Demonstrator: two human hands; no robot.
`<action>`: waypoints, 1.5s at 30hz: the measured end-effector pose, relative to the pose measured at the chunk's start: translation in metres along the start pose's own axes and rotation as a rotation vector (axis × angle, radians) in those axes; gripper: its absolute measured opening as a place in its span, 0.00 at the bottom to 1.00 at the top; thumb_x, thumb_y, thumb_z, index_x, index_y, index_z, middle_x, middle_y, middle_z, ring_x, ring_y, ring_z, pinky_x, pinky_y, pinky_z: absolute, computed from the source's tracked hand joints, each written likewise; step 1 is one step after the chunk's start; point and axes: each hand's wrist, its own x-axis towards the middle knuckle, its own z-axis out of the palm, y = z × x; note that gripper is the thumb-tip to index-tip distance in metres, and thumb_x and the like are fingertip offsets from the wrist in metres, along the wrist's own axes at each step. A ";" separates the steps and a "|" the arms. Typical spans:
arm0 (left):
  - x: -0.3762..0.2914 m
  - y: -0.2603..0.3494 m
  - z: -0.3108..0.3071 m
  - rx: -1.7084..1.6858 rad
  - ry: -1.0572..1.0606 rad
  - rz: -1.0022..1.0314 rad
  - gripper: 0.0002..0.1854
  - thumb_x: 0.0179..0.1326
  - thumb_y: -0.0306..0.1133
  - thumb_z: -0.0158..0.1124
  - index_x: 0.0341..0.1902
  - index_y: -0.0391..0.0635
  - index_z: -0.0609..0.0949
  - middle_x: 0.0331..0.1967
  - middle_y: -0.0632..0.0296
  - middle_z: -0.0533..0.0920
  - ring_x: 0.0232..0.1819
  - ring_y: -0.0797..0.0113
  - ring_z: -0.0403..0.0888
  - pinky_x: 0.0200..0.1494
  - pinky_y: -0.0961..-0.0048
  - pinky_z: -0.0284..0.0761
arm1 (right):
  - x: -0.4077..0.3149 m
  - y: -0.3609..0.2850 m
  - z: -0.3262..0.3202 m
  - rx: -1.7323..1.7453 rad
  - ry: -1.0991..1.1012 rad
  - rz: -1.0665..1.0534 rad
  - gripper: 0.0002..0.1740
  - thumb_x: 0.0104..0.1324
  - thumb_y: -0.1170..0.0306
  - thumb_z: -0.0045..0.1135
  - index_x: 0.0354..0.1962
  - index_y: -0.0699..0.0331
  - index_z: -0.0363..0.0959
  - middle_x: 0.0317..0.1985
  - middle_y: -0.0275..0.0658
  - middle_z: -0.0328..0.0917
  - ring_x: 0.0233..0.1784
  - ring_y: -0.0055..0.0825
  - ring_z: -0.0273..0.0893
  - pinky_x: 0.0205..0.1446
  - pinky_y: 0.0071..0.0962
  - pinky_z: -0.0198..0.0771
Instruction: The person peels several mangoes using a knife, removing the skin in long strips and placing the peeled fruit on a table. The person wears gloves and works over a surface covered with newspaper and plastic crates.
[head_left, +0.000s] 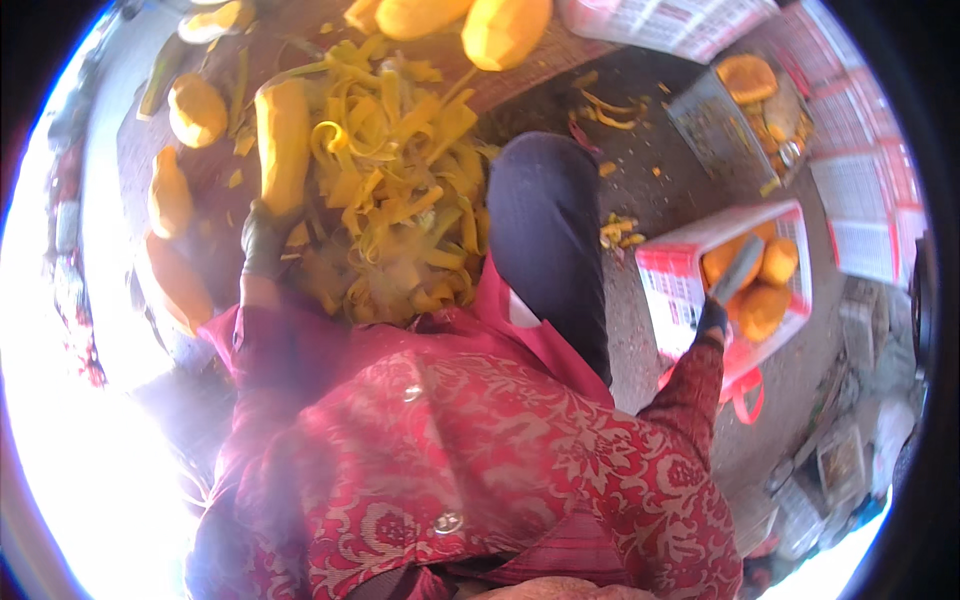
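Note:
My left hand (267, 238), in a dark glove, grips the lower end of a long peeled orange squash (283, 142). A large heap of yellow-orange peel strips (397, 180) lies just right of it. My right hand (712, 321), also gloved, holds a broad knife (739, 268) over a white and red plastic crate (801, 225). Inside that crate are several orange squash pieces (763, 311), partly behind the blade. More peeled squashes (196, 110) lie left of the heap, and large ones (506, 34) rest at the top.
A grey crate (709, 124) with orange squash pieces and scraps stands at the upper right, before stacked plastic crates (855, 180). Scraps of peel (619, 231) litter the floor near my bent knee (544, 217). Several containers (840, 457) stand at the lower right.

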 end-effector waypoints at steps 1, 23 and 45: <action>-0.009 0.001 -0.003 -0.044 -0.011 0.005 0.35 0.47 0.55 0.77 0.45 0.37 0.77 0.39 0.44 0.85 0.37 0.50 0.87 0.37 0.57 0.82 | 0.007 0.003 0.003 0.228 -0.062 0.116 0.28 0.68 0.48 0.54 0.47 0.66 0.82 0.42 0.51 0.85 0.49 0.41 0.83 0.50 0.39 0.76; 0.009 -0.071 -0.002 0.016 -0.047 0.019 0.32 0.48 0.40 0.81 0.53 0.35 0.79 0.43 0.52 0.85 0.44 0.60 0.84 0.47 0.65 0.80 | 0.043 0.010 0.015 -0.111 -0.004 -0.164 0.23 0.66 0.59 0.58 0.57 0.55 0.76 0.46 0.48 0.84 0.46 0.41 0.84 0.47 0.38 0.78; -0.007 -0.108 -0.010 -0.611 -0.252 -0.010 0.41 0.45 0.41 0.81 0.63 0.37 0.75 0.53 0.53 0.82 0.50 0.62 0.82 0.46 0.64 0.84 | -0.177 -0.333 -0.190 0.539 0.240 -1.074 0.18 0.73 0.69 0.51 0.54 0.71 0.77 0.47 0.49 0.82 0.45 0.37 0.81 0.47 0.34 0.77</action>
